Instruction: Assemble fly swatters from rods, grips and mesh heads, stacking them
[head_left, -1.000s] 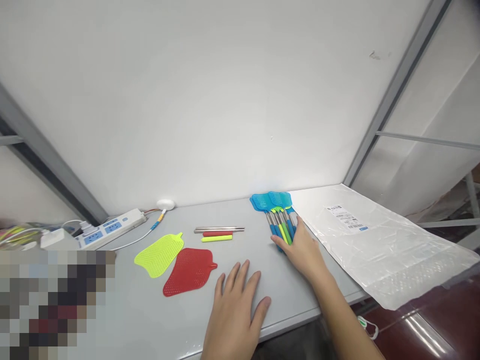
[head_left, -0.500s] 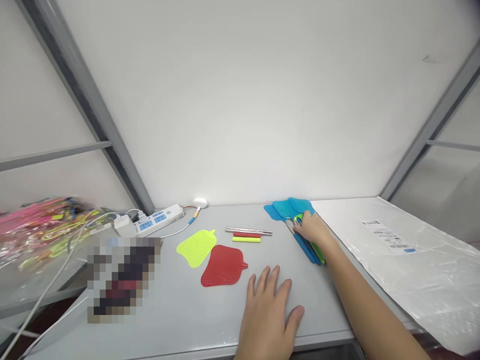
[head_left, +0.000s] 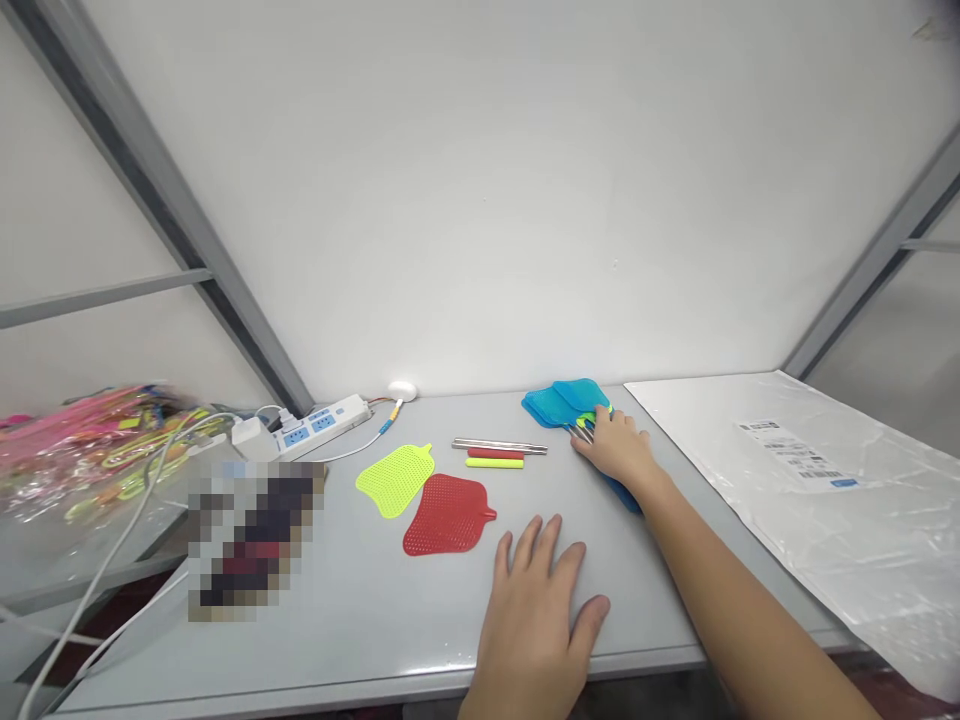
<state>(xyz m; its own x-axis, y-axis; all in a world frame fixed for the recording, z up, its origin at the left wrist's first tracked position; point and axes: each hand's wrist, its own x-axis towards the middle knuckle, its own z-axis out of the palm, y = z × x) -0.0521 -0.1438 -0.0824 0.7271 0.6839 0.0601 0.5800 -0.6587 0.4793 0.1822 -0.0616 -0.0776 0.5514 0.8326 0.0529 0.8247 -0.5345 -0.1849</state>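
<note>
My left hand (head_left: 534, 615) lies palm down near the table's front edge, fingers spread, holding nothing. At the right, my right hand (head_left: 619, 447) closes around the shafts of several fly swatters (head_left: 564, 402) with blue heads. A blue handle (head_left: 624, 494) shows below the palm, and a bit of yellow-green peeks out by the fingers. Left of centre, a red fly swatter head (head_left: 448, 515) lies beside a yellow-green fly swatter head (head_left: 395, 480). Behind them rest thin metal rods (head_left: 499, 446), a red handle (head_left: 496, 454) and a yellow-green handle (head_left: 494, 463).
A white plastic package (head_left: 787, 520) with a label covers the table's right side. On the left are a white power strip (head_left: 319, 428) with cables, a pixelated object (head_left: 259, 540) and a heap of colourful bagged items (head_left: 112, 450). A white wall (head_left: 480, 200) stands behind.
The blue fly swatter heads have drawn closer together under my right hand, which has shifted slightly left over the shafts. My left hand stays in place. The view has tilted a little.
</note>
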